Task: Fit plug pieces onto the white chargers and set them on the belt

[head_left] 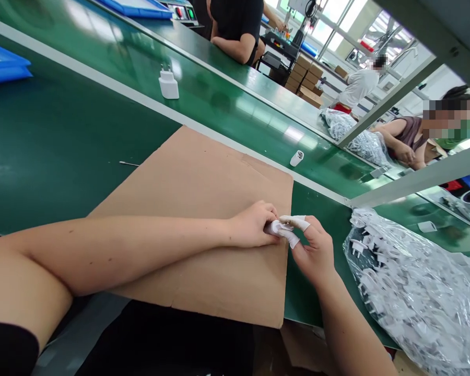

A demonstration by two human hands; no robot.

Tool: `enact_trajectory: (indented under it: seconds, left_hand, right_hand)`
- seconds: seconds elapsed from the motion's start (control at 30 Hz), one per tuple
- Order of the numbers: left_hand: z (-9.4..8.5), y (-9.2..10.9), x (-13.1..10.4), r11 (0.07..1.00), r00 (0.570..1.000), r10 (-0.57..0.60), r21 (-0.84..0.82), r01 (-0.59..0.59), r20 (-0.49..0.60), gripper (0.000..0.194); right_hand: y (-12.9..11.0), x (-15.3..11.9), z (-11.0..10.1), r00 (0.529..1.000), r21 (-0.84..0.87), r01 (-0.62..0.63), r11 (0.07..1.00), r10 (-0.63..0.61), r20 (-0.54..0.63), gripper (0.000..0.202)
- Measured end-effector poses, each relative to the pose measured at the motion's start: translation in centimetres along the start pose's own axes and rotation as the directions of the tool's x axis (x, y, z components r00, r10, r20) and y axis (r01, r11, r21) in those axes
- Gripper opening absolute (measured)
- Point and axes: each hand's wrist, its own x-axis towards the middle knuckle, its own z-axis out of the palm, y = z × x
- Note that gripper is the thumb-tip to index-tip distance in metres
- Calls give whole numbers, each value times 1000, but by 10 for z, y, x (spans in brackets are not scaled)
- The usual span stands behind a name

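Observation:
My left hand [254,224] reaches across the brown cardboard sheet [203,177], its fingers closed round a small white charger piece [273,227]. Most of that piece is hidden by the fingers. From the right, my right hand [313,243] meets it, with white finger cots on thumb and forefinger. Those two fingertips pinch at the end of the white piece, near the cardboard's right edge. Whether they hold a separate small part there, I cannot tell.
A large clear bag of white plug parts [419,292] lies at right. On the green conveyor [227,104] are a white charger [168,85] and a white housing [296,158]. A cotton swab [129,164] and blue tray [3,62] lie left. Several people sit or stand beyond.

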Motion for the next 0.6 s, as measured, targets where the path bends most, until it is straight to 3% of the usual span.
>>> enact_trajectory:
  seconds: [0.13, 0.27, 0.43, 0.53, 0.6]
  left_hand:
    - [-1, 4, -2, 1000, 1000, -10, 13, 10, -1, 11]
    - [-1, 7, -3, 999, 999, -37, 11, 37, 14, 9]
    - [-3, 1, 2, 999, 999, -39, 7, 39, 19, 14]
    - [-1, 8, 3, 999, 1000, -19, 43, 19, 0, 15]
    - [3, 12, 6, 1000, 997, 0, 21, -2, 72, 18]
  right_hand:
    - [-2, 3, 0, 999, -51, 29, 998, -28, 28, 29]
    - [-2, 5, 0, 997, -96, -16, 995, 23, 74, 29]
    - [10, 1, 2, 992, -7, -104, 995, 104, 78, 27]
    - [9, 1, -3, 998, 66, -62, 996, 61, 16, 27]
    - [6, 8, -3, 994, 146, 26, 989, -10, -110, 19]
